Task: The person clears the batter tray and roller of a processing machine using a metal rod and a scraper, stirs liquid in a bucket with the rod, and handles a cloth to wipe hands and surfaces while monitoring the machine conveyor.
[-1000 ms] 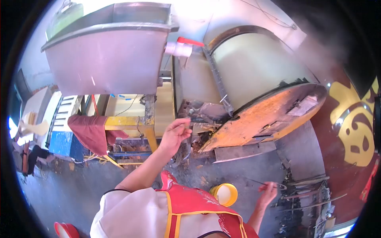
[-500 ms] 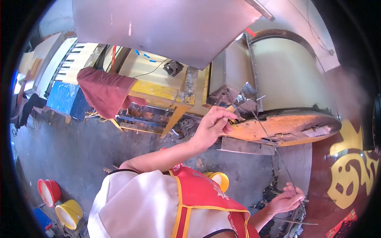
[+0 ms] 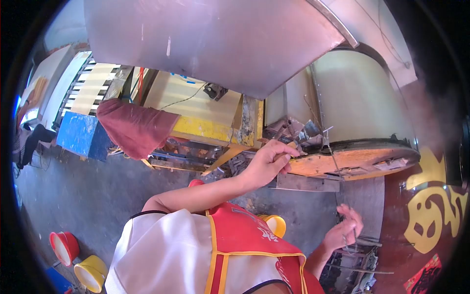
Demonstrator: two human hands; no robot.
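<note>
My left hand (image 3: 268, 165) is closed in a pinch beside the near edge of the round drum (image 3: 356, 98), above its orange face (image 3: 318, 165). A small tan piece shows at its fingertips, too small to make out. Lower right, my right hand (image 3: 345, 228) has its fingers curled around a thin dark metal rod (image 3: 335, 159), which slants up past the orange face toward the drum's left edge. Crumpled, dark and shiny scraps (image 3: 309, 132) lie between the drum and the metal box beside it.
A large metal tank (image 3: 210, 44) overhangs the yellow frame (image 3: 205, 128), where a maroon cloth (image 3: 134, 125) hangs. A blue box (image 3: 82, 134) stands left. On the floor are a red bucket (image 3: 64, 247), a yellow bucket (image 3: 91, 273) and another yellow bucket (image 3: 277, 226) beside the apron.
The view has shifted toward the drum. My left hand has moved right to the drum's edge. The rod in my right hand now points up toward the drum, and that hand has risen slightly since half a second ago.
</note>
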